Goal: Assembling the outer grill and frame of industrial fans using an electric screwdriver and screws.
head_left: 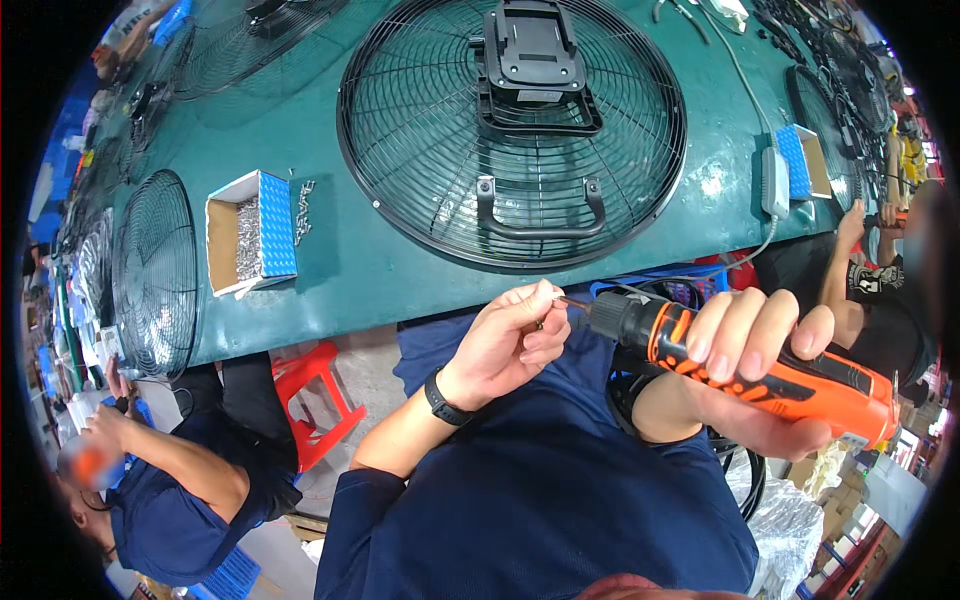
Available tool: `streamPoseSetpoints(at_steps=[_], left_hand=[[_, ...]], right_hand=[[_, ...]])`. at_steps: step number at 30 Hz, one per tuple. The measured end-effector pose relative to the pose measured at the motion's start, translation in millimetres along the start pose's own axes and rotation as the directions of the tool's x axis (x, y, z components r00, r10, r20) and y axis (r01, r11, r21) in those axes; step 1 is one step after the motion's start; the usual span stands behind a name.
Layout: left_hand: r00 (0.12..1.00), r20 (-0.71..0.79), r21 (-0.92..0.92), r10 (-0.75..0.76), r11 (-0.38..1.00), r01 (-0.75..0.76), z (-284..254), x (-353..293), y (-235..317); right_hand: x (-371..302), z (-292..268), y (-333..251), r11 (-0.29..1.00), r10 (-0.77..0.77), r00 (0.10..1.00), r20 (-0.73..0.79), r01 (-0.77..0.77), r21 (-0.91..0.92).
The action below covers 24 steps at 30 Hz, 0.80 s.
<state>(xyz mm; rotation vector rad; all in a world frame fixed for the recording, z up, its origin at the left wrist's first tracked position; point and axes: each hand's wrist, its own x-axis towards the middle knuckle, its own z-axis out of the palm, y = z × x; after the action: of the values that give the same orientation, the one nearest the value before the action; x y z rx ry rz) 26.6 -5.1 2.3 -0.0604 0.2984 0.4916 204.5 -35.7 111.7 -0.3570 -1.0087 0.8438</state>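
Apparently loading bit: pinching tiny pc. (prob. screw, can't confirm) at tip w/ L hand, gripping driver w/ R hand, near L but apart. Working just in front of bench, w/ fan lying flat on top. Next, prob.: seat squarely, let go w/ L, bring over to fan.

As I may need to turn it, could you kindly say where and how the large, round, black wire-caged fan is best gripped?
I'd suggest the curved black bar handle on the near part of the fan, coming from the near side of the green table: its long middle stretch faces that way, between two bolted ends.
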Motion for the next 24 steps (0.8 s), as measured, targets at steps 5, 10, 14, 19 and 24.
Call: streamPoseSetpoints(at_steps=[5,10,14,19,24], left_hand=[[1.000,-0.015,0.050,-0.006,0.999,0.007,2.6,0.3,-1.5],[0.996,-0.011,0.208,0.087,0.975,-0.083,-0.6,-2.5,-1.1],[0.978,-0.067,0.301,0.195,0.939,-0.167,-2.7,-8.2,-3.2],[0.972,-0.130,0.073,0.198,0.979,-0.190,-6.3,-9.1,-4.7],[0.982,-0.160,-0.131,0.099,0.984,-0.121,-11.1,-1.0,-2.8]], right_hand=[[1.3,2.4,0.6,0.999,0.034,0.999,0.023,-0.033,-0.039],[4.1,7.1,4.0,0.995,0.091,0.996,-0.013,-0.091,-0.034],[2.7,10.6,11.5,0.992,0.115,0.993,-0.018,-0.116,-0.053],[-7.9,17.6,28.4,0.996,0.012,0.997,-0.074,-0.019,-0.087],[-8.1,17.7,38.7,0.991,0.027,1.000,0.000,-0.027,-0.134]])
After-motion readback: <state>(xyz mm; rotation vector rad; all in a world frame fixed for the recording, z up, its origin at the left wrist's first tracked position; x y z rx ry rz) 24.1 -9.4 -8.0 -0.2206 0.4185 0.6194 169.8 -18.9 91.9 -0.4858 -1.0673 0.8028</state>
